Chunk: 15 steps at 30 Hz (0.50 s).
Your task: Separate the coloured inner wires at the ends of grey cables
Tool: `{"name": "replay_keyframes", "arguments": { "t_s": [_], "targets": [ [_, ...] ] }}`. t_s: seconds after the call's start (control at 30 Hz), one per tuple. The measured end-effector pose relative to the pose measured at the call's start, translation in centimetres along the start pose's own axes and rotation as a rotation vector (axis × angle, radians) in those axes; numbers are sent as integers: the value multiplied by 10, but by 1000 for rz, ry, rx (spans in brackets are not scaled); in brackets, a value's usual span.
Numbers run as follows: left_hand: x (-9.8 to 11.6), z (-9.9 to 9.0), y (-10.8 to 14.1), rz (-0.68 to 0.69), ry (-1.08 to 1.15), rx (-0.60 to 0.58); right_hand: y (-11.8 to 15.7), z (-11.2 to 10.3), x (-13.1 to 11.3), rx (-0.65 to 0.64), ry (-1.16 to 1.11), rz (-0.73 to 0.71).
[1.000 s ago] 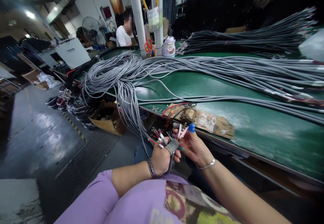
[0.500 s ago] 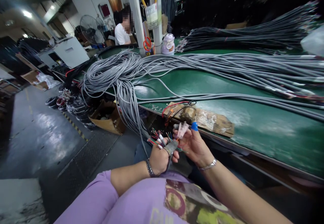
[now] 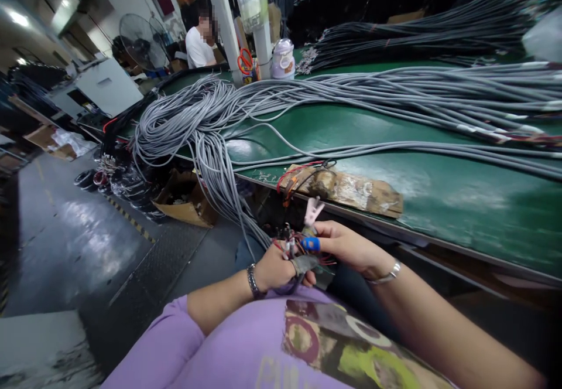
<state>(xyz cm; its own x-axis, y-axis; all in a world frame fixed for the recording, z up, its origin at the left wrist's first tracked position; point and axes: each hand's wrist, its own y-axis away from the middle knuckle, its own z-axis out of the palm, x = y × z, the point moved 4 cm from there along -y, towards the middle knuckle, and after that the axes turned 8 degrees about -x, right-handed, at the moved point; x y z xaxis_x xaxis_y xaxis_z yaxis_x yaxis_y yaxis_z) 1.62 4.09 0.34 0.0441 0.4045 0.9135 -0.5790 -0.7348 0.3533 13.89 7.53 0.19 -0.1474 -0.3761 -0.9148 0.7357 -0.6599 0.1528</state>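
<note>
My left hand (image 3: 276, 269) is wrapped round the ends of the grey cables (image 3: 248, 225), which hang down from the table. Thin coloured wires (image 3: 292, 245) fan out of the cable ends between my hands. A grey wrap covers a finger or thumb at the left hand. My right hand (image 3: 336, 245), with a blue band on one finger, is pressed against the wires from the right; what its fingertips pinch is too small to tell. A pale pink clip (image 3: 312, 210) stands up just beyond the right fingers.
A wooden board (image 3: 373, 197) with a brown lump lies on the green table's (image 3: 439, 187) near edge. Grey cables cross the table; black bundles (image 3: 417, 40) lie behind. A cardboard box (image 3: 202, 213) stands below. A person (image 3: 199, 46) sits beyond the post.
My right hand has turned and its blue-banded finger has come down onto the wires. The pink clip now points upward. The whole view has shifted a little.
</note>
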Motion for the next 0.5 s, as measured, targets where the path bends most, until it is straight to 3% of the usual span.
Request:
{"name": "replay_keyframes", "arguments": {
  "t_s": [0.07, 0.13, 0.33, 0.5],
  "targets": [
    [3, 1, 1, -55, -14, -105, 1, 4, -4, -33, 74, 6],
    [1, -2, 0, -85, 5, -117, 2, 4, -4, -23, 99, -15],
    [-13, -20, -4, 29, 148, 179, 7, -10, 17, 250, -112, -120],
    [-17, -21, -5, 107, 105, 204, 12, 7, 25, 282, -68, -189]
  ]
}}
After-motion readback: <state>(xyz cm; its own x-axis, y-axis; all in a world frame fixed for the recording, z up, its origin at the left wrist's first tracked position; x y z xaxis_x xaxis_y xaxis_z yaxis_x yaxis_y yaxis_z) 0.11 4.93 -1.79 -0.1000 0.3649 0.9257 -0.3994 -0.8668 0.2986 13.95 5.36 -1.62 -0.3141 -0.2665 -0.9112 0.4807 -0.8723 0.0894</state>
